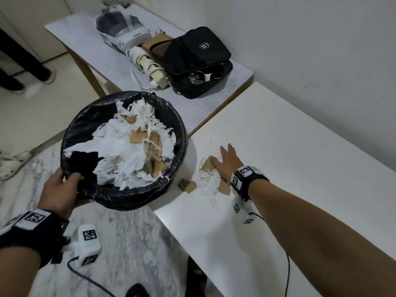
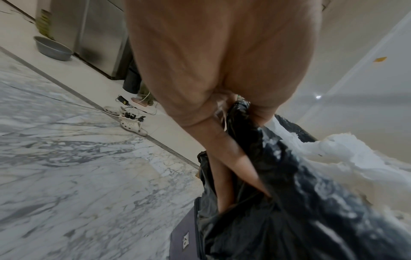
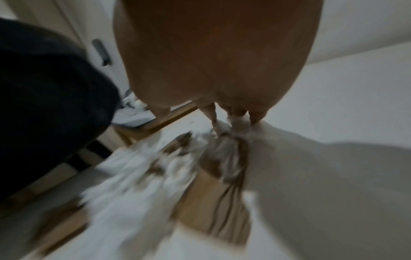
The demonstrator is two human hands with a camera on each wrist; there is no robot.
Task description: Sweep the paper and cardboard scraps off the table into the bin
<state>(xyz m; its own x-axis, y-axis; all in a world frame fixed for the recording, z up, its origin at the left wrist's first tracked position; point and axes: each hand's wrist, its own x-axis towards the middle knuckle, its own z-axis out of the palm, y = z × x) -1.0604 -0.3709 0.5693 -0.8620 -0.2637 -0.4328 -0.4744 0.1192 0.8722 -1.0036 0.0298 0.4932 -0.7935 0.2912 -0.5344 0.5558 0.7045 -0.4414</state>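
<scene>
Done: bin [image 1: 120, 196], gripped at its rim by left hand [image 1: 61, 189], heaped with scraps.
Left: small scrap pile [image 1: 209, 181] beside flat, open right hand [image 1: 227, 162].

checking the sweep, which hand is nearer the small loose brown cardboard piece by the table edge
Right. The right hand lies flat on the scrap pile just beside the small brown cardboard piece. The left hand is farther away, gripping the black-lined bin's rim beyond the table edge.

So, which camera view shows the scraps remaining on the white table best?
The head view: the scraps lie sharp beside the right hand, near the table edge by the bin. The right wrist view shows them only as a blur. The left wrist view does not show them.
</scene>
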